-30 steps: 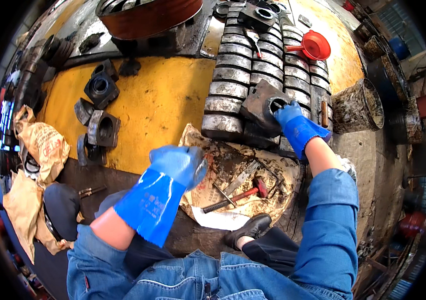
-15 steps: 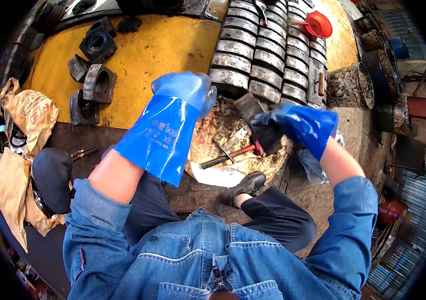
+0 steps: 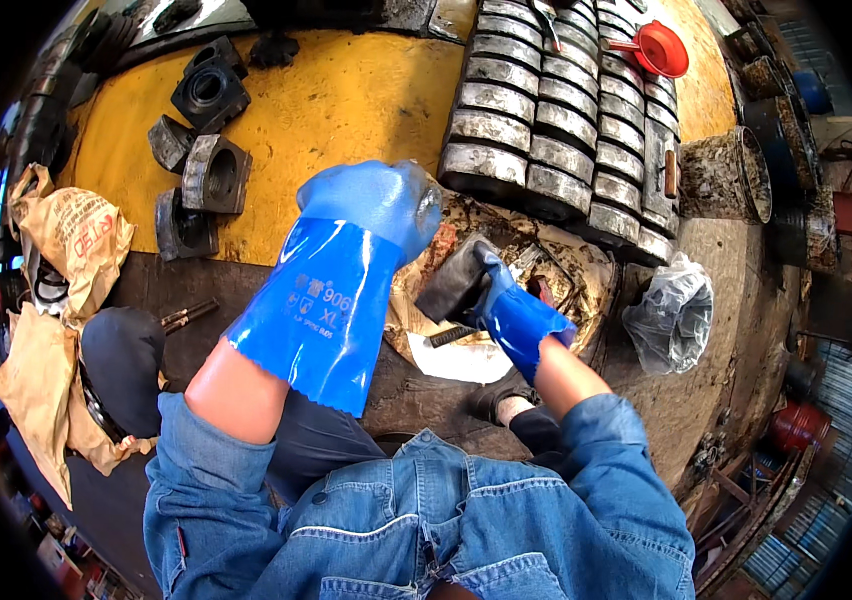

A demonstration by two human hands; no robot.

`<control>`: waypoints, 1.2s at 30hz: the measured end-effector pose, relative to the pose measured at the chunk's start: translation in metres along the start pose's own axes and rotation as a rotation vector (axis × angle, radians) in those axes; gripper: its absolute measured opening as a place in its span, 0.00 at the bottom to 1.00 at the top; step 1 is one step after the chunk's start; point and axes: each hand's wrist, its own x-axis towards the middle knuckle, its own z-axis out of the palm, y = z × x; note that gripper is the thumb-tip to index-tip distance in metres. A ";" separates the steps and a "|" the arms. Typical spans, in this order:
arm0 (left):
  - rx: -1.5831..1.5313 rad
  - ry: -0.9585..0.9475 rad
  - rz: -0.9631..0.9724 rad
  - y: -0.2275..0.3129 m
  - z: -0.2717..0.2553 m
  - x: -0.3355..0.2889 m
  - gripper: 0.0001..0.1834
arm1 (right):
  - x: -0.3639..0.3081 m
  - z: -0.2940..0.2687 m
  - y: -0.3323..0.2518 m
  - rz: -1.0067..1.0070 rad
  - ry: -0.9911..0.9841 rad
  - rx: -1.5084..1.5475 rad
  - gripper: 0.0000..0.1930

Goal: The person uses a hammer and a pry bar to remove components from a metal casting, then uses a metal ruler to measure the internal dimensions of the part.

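My right hand [image 3: 508, 305], in a blue glove, grips a dark, greasy metal block [image 3: 454, 280] and holds it tilted over a stained sheet of cardboard [image 3: 576, 275] on the floor. A dark bolt [image 3: 451, 335] lies just below the block. My left hand [image 3: 376, 200], also in a blue glove, hovers a little to the block's left with its back to the camera. Its fingers curl away out of sight, and I see nothing in it. Beyond both hands lie rows of grey metal discs [image 3: 546, 120].
Square metal blocks with round holes [image 3: 211, 175] sit on the yellow surface [image 3: 366, 100] at left. A red funnel [image 3: 661, 48], a dirty metal bucket [image 3: 726, 175] and a clear plastic bag [image 3: 671, 315] are at right. Brown paper sacks [image 3: 66, 240] lie far left.
My right hand took the dark block from beside the disc rows and brought it down over the stained cardboard. My left hand shifted up, closer to the discs.
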 end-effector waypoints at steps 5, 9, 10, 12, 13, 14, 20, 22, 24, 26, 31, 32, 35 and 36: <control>0.027 -0.031 -0.019 0.000 0.005 0.003 0.21 | 0.062 0.001 -0.006 0.003 -0.370 0.514 0.41; 0.004 0.066 0.005 0.001 0.010 0.000 0.21 | 0.121 0.016 -0.014 -0.261 -0.579 0.496 0.38; 0.022 0.053 0.008 0.003 0.013 -0.002 0.21 | 0.138 0.011 -0.015 -0.364 -0.654 0.396 0.37; 0.068 0.071 -0.021 -0.002 0.010 -0.004 0.21 | 0.086 0.036 -0.030 -0.248 -0.504 0.582 0.33; 0.054 0.024 -0.017 0.003 0.006 -0.004 0.21 | 0.081 0.042 -0.033 -0.261 -0.425 0.593 0.31; 0.062 0.014 -0.012 0.006 0.005 -0.003 0.21 | 0.080 0.046 -0.038 -0.273 -0.335 0.607 0.29; 0.077 0.030 0.061 0.025 0.012 0.006 0.20 | 0.114 -0.037 -0.031 -0.411 -0.346 0.289 0.16; 0.111 0.048 0.094 0.029 0.017 0.009 0.20 | 0.095 -0.077 -0.025 -0.631 -0.274 0.293 0.16; 0.173 0.048 0.155 0.043 0.015 0.001 0.19 | 0.052 -0.113 -0.007 -0.831 -0.119 0.114 0.22; 0.208 0.034 0.147 0.055 0.026 0.003 0.19 | 0.051 -0.158 0.001 -0.931 0.028 -0.141 0.21; 0.358 -0.039 0.178 0.075 0.042 0.003 0.19 | 0.114 -0.197 0.036 -0.929 0.431 -0.994 0.22; 0.405 -0.065 0.119 0.068 0.037 -0.003 0.18 | 0.119 -0.169 0.038 -0.878 0.520 -1.325 0.25; 0.435 -0.098 0.190 0.069 0.051 0.002 0.15 | 0.123 -0.140 0.044 -0.534 0.732 -1.534 0.24; 0.472 -0.120 0.219 0.063 0.055 0.006 0.14 | 0.132 -0.123 0.042 -0.410 0.861 -1.619 0.20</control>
